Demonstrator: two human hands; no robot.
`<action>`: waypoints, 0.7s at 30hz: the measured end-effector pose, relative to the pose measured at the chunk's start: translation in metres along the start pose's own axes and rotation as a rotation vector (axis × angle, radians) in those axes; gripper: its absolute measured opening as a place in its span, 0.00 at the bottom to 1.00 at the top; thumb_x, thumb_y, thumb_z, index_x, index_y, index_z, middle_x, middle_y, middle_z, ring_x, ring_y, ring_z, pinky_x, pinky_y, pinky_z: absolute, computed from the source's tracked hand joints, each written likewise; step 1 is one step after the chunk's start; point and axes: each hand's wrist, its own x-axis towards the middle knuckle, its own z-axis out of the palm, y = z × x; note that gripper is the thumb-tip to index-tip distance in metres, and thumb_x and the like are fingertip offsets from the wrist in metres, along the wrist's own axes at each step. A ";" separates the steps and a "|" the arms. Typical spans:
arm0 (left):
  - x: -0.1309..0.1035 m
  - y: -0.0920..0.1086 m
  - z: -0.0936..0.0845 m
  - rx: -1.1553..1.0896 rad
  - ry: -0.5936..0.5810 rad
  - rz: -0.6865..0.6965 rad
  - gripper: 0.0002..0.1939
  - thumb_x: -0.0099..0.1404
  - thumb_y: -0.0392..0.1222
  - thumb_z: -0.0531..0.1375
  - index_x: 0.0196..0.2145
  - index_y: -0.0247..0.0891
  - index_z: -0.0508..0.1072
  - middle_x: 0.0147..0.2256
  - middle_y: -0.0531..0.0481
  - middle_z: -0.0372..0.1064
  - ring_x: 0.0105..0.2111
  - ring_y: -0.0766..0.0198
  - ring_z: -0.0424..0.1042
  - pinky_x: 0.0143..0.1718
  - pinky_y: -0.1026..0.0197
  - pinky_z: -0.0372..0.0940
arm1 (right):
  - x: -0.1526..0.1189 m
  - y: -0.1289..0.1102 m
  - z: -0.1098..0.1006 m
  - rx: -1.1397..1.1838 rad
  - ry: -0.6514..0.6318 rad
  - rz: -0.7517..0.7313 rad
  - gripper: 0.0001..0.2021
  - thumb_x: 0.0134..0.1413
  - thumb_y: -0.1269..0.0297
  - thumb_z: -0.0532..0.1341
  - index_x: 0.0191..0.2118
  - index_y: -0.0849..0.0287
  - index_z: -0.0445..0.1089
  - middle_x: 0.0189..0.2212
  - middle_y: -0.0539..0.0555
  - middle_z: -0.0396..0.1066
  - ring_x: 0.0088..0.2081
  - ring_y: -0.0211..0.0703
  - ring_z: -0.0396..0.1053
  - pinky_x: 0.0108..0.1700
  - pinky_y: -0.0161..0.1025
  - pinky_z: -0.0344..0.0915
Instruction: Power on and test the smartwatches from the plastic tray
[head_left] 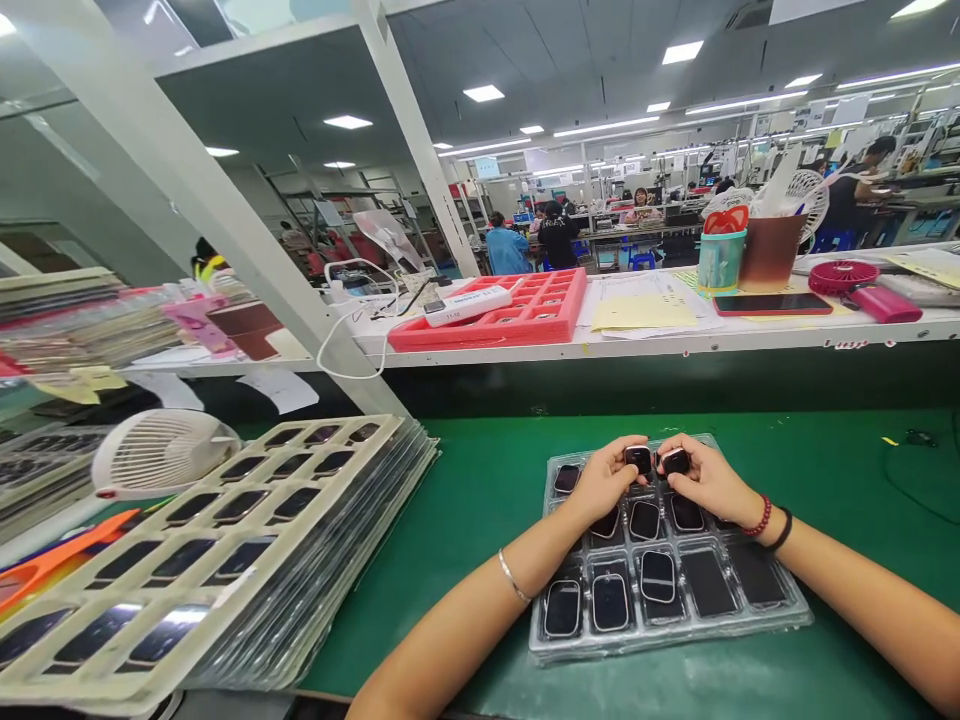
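My left hand (pixel 606 484) is closed on a smartwatch (pixel 638 459) with a dark square face, held over the far row of a clear plastic tray (pixel 660 632). Close beside it, my right hand (pixel 705 480) pinches another dark-faced smartwatch (pixel 676 461). Below the hands, several smartwatches lie in the tray's compartments, among them one (pixel 610 602) in the near row and a tilted one (pixel 658 577) resting higher in its pocket. The two near-right pockets show only dark flat bottoms. My fingers partly cover the far row.
Left of the tray rises a tall stack of plastic trays (pixel 375 520), its cream top tray filled with dark screens. A white fan (pixel 161 455) and an orange tool (pixel 67 560) lie beyond. Above, a shelf carries a red compartment tray (pixel 555 310), papers, cups and a phone (pixel 772 304).
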 end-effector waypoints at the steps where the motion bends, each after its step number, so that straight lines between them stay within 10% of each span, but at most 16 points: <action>1: 0.000 0.001 0.000 -0.008 0.000 0.000 0.24 0.53 0.32 0.56 0.50 0.35 0.66 0.38 0.46 0.70 0.29 0.67 0.71 0.24 0.68 0.58 | 0.000 0.000 0.000 0.006 -0.007 0.003 0.15 0.46 0.74 0.58 0.42 0.56 0.62 0.34 0.52 0.68 0.34 0.42 0.68 0.35 0.38 0.66; 13: -0.001 0.019 0.003 -0.159 0.010 -0.090 0.27 0.47 0.27 0.58 0.47 0.36 0.63 0.34 0.49 0.71 0.25 0.71 0.69 0.27 0.68 0.61 | 0.000 0.004 0.001 -0.021 0.018 0.030 0.16 0.46 0.73 0.56 0.44 0.57 0.62 0.36 0.53 0.69 0.35 0.42 0.68 0.34 0.38 0.67; 21: -0.075 0.132 0.001 -0.558 -0.739 -0.138 0.30 0.45 0.36 0.68 0.47 0.35 0.65 0.34 0.43 0.71 0.26 0.63 0.72 0.23 0.67 0.65 | -0.002 0.003 0.000 -0.008 0.014 0.064 0.15 0.49 0.66 0.58 0.45 0.58 0.63 0.39 0.57 0.71 0.40 0.48 0.70 0.37 0.41 0.69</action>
